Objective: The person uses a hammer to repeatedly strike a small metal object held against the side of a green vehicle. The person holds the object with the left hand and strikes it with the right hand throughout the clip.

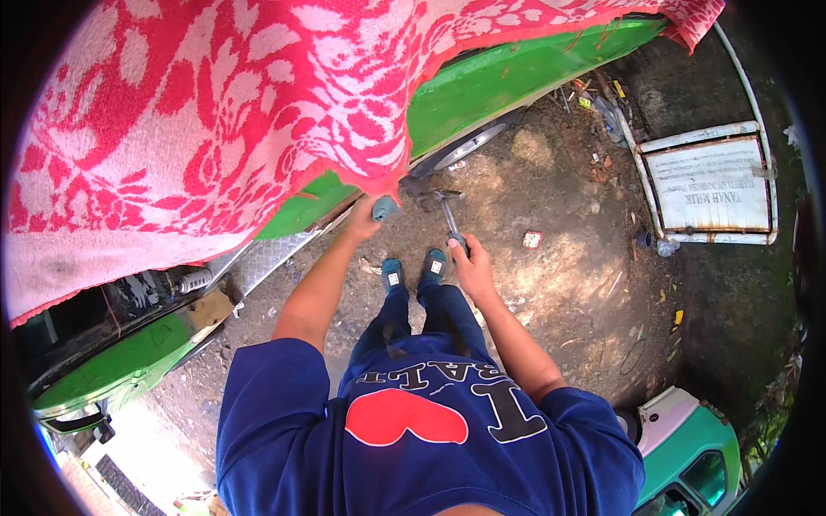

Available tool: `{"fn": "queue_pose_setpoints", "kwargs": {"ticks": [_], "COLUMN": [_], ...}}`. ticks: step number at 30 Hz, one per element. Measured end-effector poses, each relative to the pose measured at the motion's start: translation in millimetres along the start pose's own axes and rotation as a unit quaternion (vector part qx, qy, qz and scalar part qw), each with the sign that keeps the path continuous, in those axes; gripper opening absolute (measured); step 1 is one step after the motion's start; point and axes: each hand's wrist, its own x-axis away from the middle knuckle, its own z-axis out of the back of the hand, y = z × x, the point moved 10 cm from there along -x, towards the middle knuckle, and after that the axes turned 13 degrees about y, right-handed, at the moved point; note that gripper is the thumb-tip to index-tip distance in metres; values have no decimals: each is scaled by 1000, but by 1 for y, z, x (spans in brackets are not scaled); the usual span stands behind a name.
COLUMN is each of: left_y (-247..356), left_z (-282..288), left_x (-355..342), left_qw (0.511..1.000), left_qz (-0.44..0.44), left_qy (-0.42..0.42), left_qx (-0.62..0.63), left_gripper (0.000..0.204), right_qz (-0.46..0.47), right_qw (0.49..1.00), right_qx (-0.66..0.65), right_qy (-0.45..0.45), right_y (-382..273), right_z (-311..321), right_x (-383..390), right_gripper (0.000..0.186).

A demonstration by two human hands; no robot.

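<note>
My right hand is closed around the handle of a hammer. The hammer's metal head points away from me, above the dirt ground and near the green vehicle body. My left hand grips a short teal object with a rounded end; its kind does not show. That hand is close under the hanging corner of a red-and-pale floral towel, which drapes over the green car body and hides much of it. A wheel shows beneath the green panel, ahead of my hands.
At the right stands a white metal-framed sign. A small red-and-white packet lies on the ground. An open green door and a spray can are at the left. Another green-and-white vehicle stands at the lower right.
</note>
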Motion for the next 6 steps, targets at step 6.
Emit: {"fn": "queue_pose_setpoints", "kwargs": {"ticks": [6], "left_y": [0], "left_z": [-1], "left_x": [8], "left_qw": [1000], "left_qz": [0], "left_qy": [3], "left_qx": [-30], "left_gripper": [39], "right_qz": [-3], "right_qw": [1000], "right_qx": [12], "right_qy": [-5], "right_y": [2], "right_z": [3], "right_x": [8], "right_gripper": [30]}}
